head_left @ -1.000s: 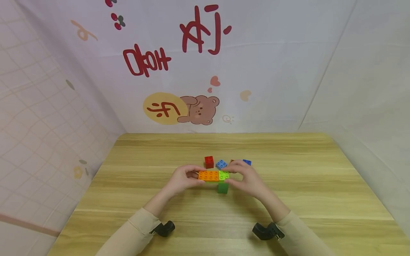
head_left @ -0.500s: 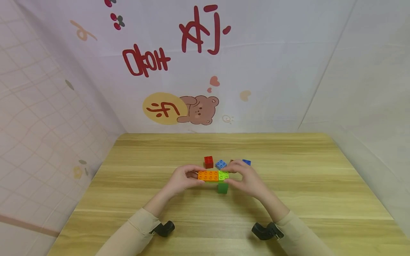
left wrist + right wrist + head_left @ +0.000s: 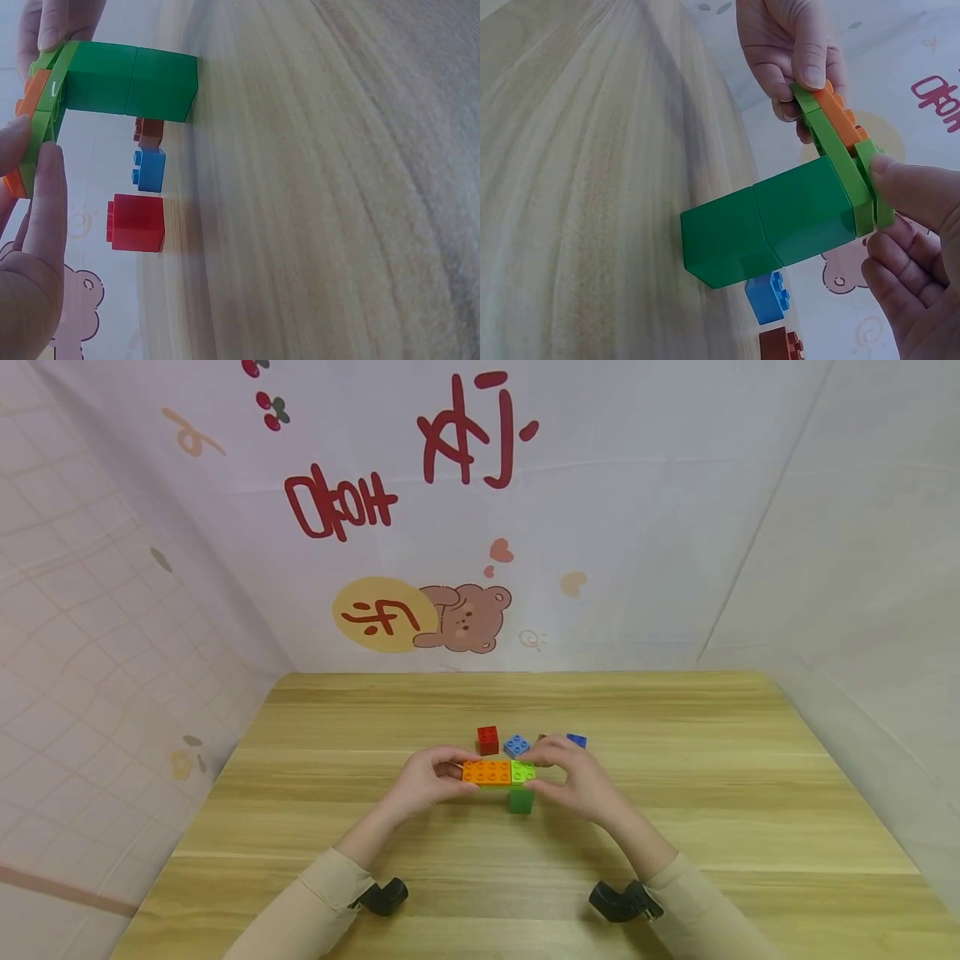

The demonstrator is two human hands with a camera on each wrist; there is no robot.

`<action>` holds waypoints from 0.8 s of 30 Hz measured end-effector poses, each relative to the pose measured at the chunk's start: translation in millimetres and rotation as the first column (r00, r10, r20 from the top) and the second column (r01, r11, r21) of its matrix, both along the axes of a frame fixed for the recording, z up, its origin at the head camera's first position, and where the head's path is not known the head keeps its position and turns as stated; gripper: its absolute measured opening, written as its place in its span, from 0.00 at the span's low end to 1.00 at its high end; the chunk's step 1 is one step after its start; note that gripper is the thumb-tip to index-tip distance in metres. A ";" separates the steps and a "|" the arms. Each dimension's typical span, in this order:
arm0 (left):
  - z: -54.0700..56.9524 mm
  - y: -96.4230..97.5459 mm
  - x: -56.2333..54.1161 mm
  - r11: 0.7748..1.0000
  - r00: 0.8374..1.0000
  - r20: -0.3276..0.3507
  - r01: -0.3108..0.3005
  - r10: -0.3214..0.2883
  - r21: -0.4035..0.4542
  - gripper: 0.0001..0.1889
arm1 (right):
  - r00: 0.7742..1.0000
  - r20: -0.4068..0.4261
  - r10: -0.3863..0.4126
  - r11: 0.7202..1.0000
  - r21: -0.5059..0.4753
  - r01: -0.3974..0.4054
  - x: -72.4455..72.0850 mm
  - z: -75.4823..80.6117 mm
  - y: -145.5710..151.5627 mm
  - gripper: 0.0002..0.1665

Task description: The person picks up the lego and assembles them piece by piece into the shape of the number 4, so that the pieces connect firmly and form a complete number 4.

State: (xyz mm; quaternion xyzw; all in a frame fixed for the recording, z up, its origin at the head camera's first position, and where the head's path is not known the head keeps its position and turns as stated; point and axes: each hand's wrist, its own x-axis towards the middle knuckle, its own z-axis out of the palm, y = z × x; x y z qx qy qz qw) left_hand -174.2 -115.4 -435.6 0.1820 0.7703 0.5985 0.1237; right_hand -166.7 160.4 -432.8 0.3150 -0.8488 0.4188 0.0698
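Note:
Two dark green blocks [image 3: 769, 232], stacked as an upright column, stand on the table. Light green bricks [image 3: 841, 169] extend across the column's top and out to the left. Above them lie a long orange toy brick [image 3: 487, 772] and, against its right end, a small lime green brick [image 3: 522, 772]. In the right wrist view a thin gap shows beneath the lime brick. My left hand [image 3: 435, 774] pinches the orange brick and the light green one under it at the left end. The thumb and fingers of my right hand [image 3: 573, 777] pinch the lime brick.
Behind the build, a red block [image 3: 488, 741], a light blue brick [image 3: 517, 745], a brown brick [image 3: 778, 345] and a darker blue brick [image 3: 577, 741] stand in a row. My right hand partly hides the last two. A printed cloth wall [image 3: 630, 527] rises at the wooden table's [image 3: 360, 702] back edge.

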 end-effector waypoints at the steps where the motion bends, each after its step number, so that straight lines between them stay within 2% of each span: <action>1: 0.1 0.1 0.0 1.000 1.000 0.001 -0.002 0.002 -0.001 0.20 | 1.000 0.002 0.000 1.000 0.000 0.000 0.0 0.1 -0.1 0.19; 17: 2.6 0.2 0.9 1.000 1.000 0.006 -0.006 0.006 -0.009 0.20 | 1.000 -0.013 0.009 0.999 0.036 -0.008 -1.6 -0.5 -0.6 0.19; 24: 1.5 0.8 -0.2 1.000 1.000 0.005 -0.006 0.006 0.003 0.21 | 0.998 0.052 0.018 1.000 0.006 -0.019 -3.3 -0.3 1.0 0.19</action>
